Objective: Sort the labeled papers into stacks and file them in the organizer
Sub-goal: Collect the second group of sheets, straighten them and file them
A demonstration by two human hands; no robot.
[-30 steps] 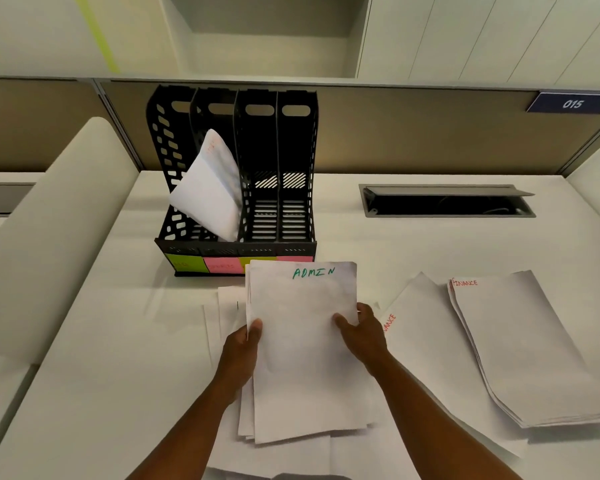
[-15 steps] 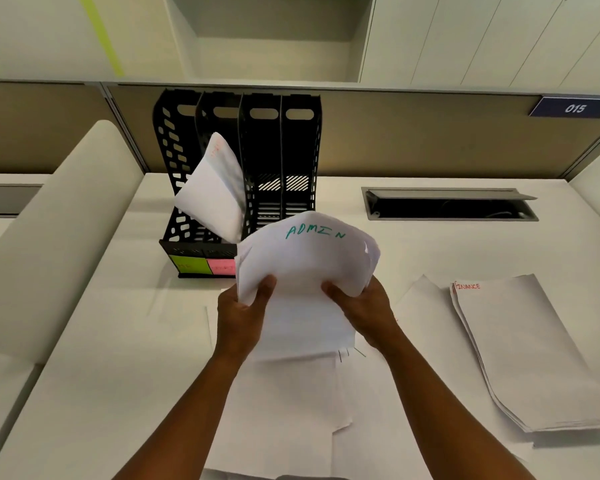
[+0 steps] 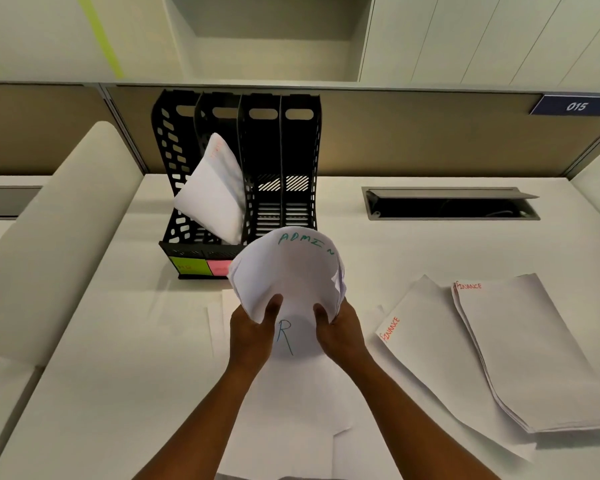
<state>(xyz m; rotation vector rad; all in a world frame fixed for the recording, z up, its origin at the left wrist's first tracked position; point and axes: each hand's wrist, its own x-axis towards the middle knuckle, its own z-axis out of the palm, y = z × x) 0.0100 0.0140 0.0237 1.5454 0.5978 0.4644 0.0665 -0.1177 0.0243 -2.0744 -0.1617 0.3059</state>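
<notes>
Both hands, left (image 3: 253, 332) and right (image 3: 340, 329), now lift the curled white ADMIN paper stack (image 3: 288, 275) higher toward the black slotted organizer (image 3: 243, 161), uncovering an R-marked sheet (image 3: 286, 337).

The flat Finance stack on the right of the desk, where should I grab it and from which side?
Probably the near right corner of the Finance stack, coming from the right. There the sheets fan apart and overhang the loose Finance sheet underneath, so fingers could slip beneath the whole pile.

White desk (image 3: 101, 358), grey cable hatch (image 3: 451, 204) set in it with lid open. Tan partition (image 3: 413, 133) behind, blue "015" sign (image 3: 575, 106) on it. White cabinets (image 3: 482, 36) above, open shelf (image 3: 271, 32) between.
</notes>
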